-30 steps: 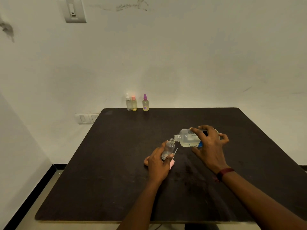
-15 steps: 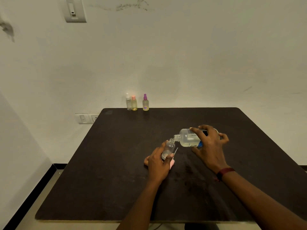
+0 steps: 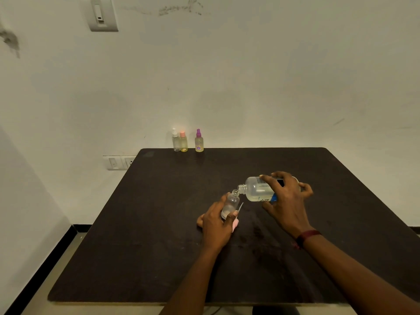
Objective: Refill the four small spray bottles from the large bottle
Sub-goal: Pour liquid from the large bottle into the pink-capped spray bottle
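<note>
Large bottle (image 3: 259, 189): clear, tipped sideways at table (image 3: 159, 223) centre, right hand (image 3: 286, 201) wrapped round it. Small bottle (image 3: 230, 204): uncapped, left hand (image 3: 216, 223) gripping; liquid level hard to see.

The tabletop (image 3: 159, 223) is seen as a dark, matt, faintly smudged surface, possibly laminate. The large bottle (image 3: 256, 189) is made of clear, smooth, slightly glossy plastic, as is the small open bottle (image 3: 230, 202). Three capped spray bottles (image 3: 183, 142) are shown in translucent plastic. The wall (image 3: 250, 76) is painted matt and scuffed.
</note>
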